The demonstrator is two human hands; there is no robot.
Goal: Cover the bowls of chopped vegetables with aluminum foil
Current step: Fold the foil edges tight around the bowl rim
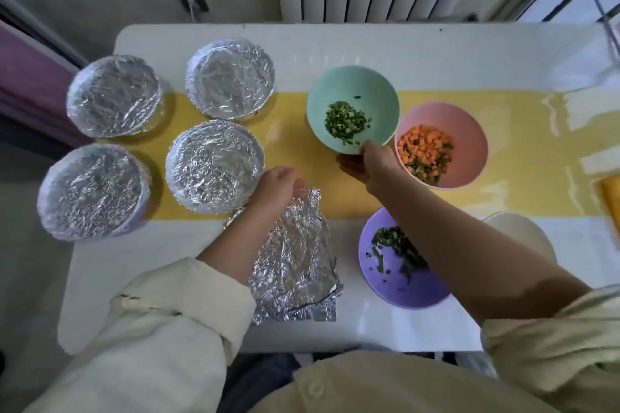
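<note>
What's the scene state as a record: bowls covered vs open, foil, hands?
covered: four foil-covered bowls, left part of the table
open: three
green bowl: chopped greens, uncovered
pink bowl: diced carrot with greens, uncovered
purple bowl: chopped greens, uncovered, partly hidden by the right forearm
foil sheet: crumpled, lying near the front table edge
left hand: grips the foil sheet's far end
right hand: holds the green bowl's near rim
</note>
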